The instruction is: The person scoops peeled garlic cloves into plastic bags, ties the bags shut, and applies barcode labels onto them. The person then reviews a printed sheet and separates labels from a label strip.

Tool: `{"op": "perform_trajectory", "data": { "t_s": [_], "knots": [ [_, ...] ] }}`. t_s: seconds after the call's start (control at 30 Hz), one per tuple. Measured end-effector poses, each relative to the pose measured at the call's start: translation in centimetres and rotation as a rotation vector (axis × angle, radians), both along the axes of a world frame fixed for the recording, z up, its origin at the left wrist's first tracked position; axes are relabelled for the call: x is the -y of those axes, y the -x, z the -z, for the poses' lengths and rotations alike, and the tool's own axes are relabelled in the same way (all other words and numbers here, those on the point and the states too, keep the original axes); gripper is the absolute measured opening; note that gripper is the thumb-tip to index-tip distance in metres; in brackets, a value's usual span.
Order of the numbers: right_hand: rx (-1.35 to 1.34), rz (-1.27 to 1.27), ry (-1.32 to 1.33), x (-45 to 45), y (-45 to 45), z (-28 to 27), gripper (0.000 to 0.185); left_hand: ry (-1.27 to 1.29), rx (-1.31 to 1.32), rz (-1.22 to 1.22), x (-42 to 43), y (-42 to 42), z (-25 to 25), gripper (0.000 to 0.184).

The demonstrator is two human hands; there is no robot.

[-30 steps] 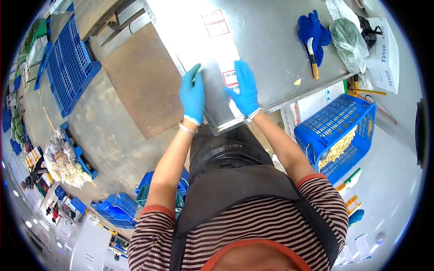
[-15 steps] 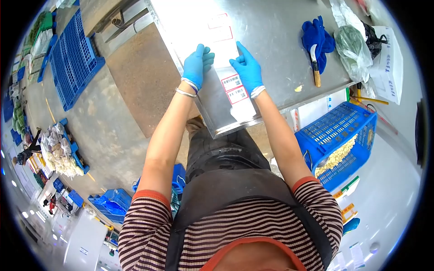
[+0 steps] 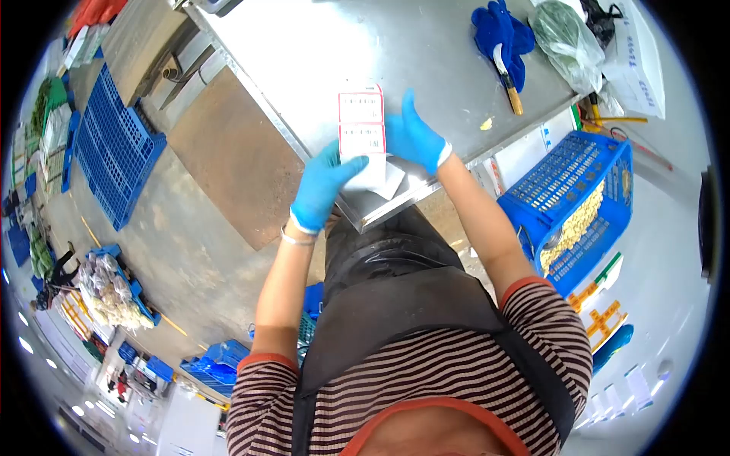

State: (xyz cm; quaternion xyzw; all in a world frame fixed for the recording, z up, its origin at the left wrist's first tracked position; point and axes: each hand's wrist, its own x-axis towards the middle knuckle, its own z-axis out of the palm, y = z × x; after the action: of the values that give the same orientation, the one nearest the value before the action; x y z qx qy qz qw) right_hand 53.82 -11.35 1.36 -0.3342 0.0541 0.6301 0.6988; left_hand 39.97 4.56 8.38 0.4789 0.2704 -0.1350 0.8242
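A strip of white labels (image 3: 362,114) with red borders and printed barcodes stands over the near corner of the steel table (image 3: 296,68). My left hand (image 3: 319,188), in a blue glove, is closed on its lower part, with the thumb across the front. To the right of the strip is my right hand (image 3: 420,140), also gloved in blue. Its thumb points up, away from the fingers, and the fingertips go behind the strip's edge, partly hidden. White paper (image 3: 391,181) hangs folded below the labels, near the table's corner.
A knife (image 3: 508,82) with a wooden handle lies by blue gloves (image 3: 498,30) at the table's right. Behind them are a plastic bag (image 3: 566,38) and a white sack (image 3: 635,68). A blue crate (image 3: 559,178) holding pale pieces stands right; a blue pallet (image 3: 114,152) leans left.
The label strip, earlier stretched lengthwise between both hands, is now folded shorter and held low in my left hand. My left hand has moved nearer me, and the right hand's thumb has spread.
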Motion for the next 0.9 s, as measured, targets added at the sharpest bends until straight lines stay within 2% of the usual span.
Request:
{"op": "perform_trajectory", "data": {
  "t_s": [0.1,0.17,0.23,0.3,0.4,0.5,0.53,0.7,0.77,0.87,0.9],
  "knots": [
    [-0.093,0.078,-0.144,-2.1,-1.5,0.5,0.089,0.038,-0.096,0.0,1.6,2.3,-1.4,0.04],
    [0.892,-0.05,-0.128,-2.8,-4.0,3.1,0.073,0.011,-0.133,-0.011,2.4,3.6,-1.6,0.039],
    [0.883,0.049,-0.093,-3.0,-7.0,4.4,0.059,-0.005,-0.135,-0.029,3.8,4.2,-1.0,0.039],
    [-0.13,0.34,-0.047,-3.8,-9.9,3.8,0.049,0.001,-0.137,-0.049,4.1,4.6,-0.3,0.038],
    [0.605,0.251,-0.019,-3.8,-13.8,5.2,0.05,0.017,-0.144,-0.069,4.6,4.4,1.2,0.038],
    [0.351,0.315,-0.18,-3.5,-16.0,0.2,0.045,-0.04,-0.174,-0.067,5.8,3.1,4.1,0.039],
    [0.405,0.34,-0.264,-3.7,-16.8,-0.3,0.042,-0.077,-0.185,-0.066,6.2,2.9,5.5,0.04],
    [0.577,0.386,-0.176,-3.6,-23.5,3.4,0.043,-0.305,-0.238,-0.125,9.1,0.6,10.0,0.035],
    [0.635,0.401,-0.148,-3.7,-24.6,4.0,0.045,-0.321,-0.219,-0.183,9.7,-0.7,10.4,0.035],
    [0.755,0.384,-0.042,-3.3,-25.8,4.9,0.049,-0.353,-0.288,-0.193,10.3,-2.2,10.7,0.034],
    [0.876,0.426,0.186,-3.0,-25.8,4.6,0.052,-0.342,-0.288,-0.188,10.3,-2.6,10.6,0.033]
  ]
}}
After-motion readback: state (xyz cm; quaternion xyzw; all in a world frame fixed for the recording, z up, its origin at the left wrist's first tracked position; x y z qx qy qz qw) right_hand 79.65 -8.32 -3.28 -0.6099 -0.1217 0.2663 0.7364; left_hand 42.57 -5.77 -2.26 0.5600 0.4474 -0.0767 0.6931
